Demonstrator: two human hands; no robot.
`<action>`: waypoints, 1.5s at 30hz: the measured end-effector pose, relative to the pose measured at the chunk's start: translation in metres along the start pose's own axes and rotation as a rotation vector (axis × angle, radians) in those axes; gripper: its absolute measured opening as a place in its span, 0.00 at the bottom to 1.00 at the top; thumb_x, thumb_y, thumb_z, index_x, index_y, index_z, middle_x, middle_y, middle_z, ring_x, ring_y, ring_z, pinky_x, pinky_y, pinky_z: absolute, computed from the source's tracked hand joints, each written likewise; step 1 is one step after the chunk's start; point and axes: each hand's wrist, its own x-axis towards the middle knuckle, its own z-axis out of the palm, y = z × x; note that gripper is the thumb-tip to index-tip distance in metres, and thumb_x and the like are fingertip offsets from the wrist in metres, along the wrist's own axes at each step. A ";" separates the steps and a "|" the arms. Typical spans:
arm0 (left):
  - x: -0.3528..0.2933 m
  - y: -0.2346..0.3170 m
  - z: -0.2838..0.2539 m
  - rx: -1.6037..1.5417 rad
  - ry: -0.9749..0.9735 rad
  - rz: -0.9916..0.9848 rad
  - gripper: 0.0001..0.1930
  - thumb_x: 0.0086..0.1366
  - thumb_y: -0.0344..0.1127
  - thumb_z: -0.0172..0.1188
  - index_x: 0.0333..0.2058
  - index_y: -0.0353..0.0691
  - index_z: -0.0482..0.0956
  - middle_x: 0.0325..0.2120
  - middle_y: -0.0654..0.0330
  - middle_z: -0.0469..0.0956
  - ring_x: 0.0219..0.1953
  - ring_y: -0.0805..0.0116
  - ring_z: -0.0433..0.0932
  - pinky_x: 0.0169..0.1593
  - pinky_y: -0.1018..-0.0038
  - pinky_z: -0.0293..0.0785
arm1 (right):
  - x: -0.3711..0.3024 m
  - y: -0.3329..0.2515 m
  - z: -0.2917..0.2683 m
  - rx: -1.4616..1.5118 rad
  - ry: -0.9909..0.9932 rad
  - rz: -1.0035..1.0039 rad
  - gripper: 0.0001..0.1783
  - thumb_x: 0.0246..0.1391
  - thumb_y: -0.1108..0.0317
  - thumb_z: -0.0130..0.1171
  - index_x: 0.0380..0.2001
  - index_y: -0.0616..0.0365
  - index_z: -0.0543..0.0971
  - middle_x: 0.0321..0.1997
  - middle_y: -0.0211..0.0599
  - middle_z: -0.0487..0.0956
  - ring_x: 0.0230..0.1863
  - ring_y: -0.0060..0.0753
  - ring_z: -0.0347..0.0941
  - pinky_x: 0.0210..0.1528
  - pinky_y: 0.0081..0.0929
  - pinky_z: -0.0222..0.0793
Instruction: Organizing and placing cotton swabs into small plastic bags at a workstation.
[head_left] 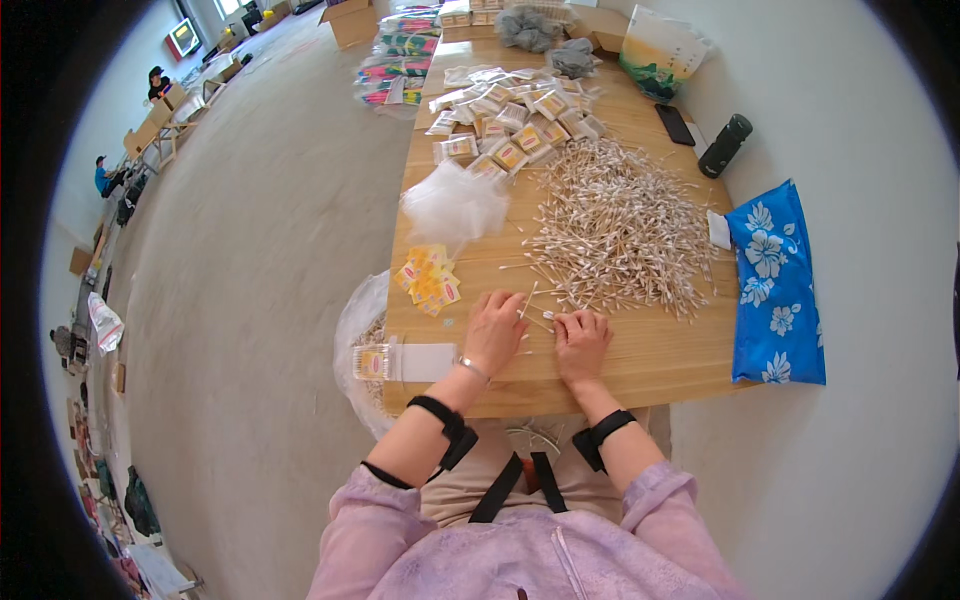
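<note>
A big loose heap of cotton swabs covers the right middle of the table. Near the front edge, my left hand has its fingers curled around a few swabs that poke out at the fingertips. Close beside it, my right hand rests on the wood, thumb and fingers pinched on swabs whose white tips show. Left of my left hand lie a white card and a clear packet of swabs with a yellow label, at the table's left edge. Yellow printed cards and clear plastic bags lie farther up.
Filled swab packets are piled toward the far end. A blue flowered pouch, a black bottle and a phone line the right side. A plastic bag of swabs sits below the left edge. Two people are far left.
</note>
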 end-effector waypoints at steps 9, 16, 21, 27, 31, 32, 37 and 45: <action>0.010 -0.035 0.003 -0.155 -0.210 -0.171 0.03 0.53 0.31 0.63 0.27 0.40 0.81 0.29 0.56 0.76 0.39 0.52 0.73 0.45 0.65 0.70 | 0.000 -0.001 -0.001 0.026 0.007 0.021 0.04 0.46 0.63 0.63 0.29 0.45 0.80 0.35 0.25 0.72 0.46 0.36 0.64 0.50 0.38 0.57; -0.041 -0.031 -0.015 -0.105 -0.142 -0.068 0.04 0.55 0.31 0.62 0.30 0.41 0.82 0.30 0.57 0.77 0.38 0.55 0.73 0.45 0.63 0.69 | 0.001 -0.002 0.001 0.019 0.027 0.019 0.05 0.45 0.65 0.64 0.28 0.46 0.79 0.33 0.25 0.73 0.45 0.35 0.64 0.52 0.38 0.56; -0.061 -0.013 -0.013 -0.108 -0.076 -0.007 0.11 0.54 0.29 0.63 0.38 0.43 0.82 0.35 0.57 0.77 0.41 0.56 0.73 0.46 0.65 0.69 | 0.012 -0.010 0.002 -0.013 -0.033 -0.063 0.03 0.45 0.64 0.62 0.27 0.45 0.81 0.32 0.24 0.74 0.46 0.35 0.65 0.52 0.39 0.56; -0.066 -0.019 -0.003 -0.124 -0.053 -0.010 0.15 0.52 0.32 0.65 0.42 0.43 0.79 0.41 0.55 0.74 0.46 0.53 0.71 0.52 0.62 0.66 | 0.012 -0.038 0.020 0.067 -0.213 -0.169 0.05 0.47 0.64 0.59 0.29 0.44 0.82 0.35 0.24 0.76 0.46 0.35 0.66 0.53 0.39 0.56; -0.058 -0.004 -0.009 -0.086 0.102 -0.070 0.21 0.53 0.33 0.65 0.47 0.41 0.75 0.46 0.54 0.73 0.51 0.51 0.68 0.58 0.60 0.63 | 0.001 -0.043 0.007 0.227 -0.170 -0.186 0.12 0.45 0.63 0.61 0.37 0.46 0.80 0.41 0.28 0.75 0.48 0.37 0.66 0.54 0.40 0.56; -0.059 -0.005 -0.012 -0.040 0.065 -0.035 0.22 0.53 0.33 0.64 0.48 0.40 0.73 0.47 0.54 0.72 0.53 0.51 0.67 0.59 0.60 0.61 | -0.002 -0.046 0.001 0.234 -0.177 -0.190 0.12 0.45 0.63 0.61 0.37 0.46 0.80 0.41 0.28 0.75 0.48 0.37 0.66 0.54 0.40 0.56; -0.061 -0.011 -0.014 -0.012 -0.056 0.028 0.22 0.55 0.33 0.63 0.49 0.39 0.72 0.47 0.54 0.71 0.54 0.51 0.66 0.61 0.59 0.60 | -0.010 -0.014 -0.032 -0.111 -0.141 0.265 0.20 0.44 0.60 0.65 0.43 0.48 0.76 0.45 0.32 0.71 0.49 0.40 0.65 0.52 0.42 0.58; -0.059 -0.008 -0.007 -0.057 -0.022 0.011 0.13 0.56 0.32 0.62 0.42 0.40 0.77 0.38 0.57 0.74 0.48 0.54 0.70 0.58 0.60 0.65 | 0.007 0.007 0.005 0.007 -0.142 0.175 0.14 0.46 0.61 0.64 0.38 0.48 0.79 0.41 0.30 0.72 0.49 0.39 0.65 0.50 0.41 0.60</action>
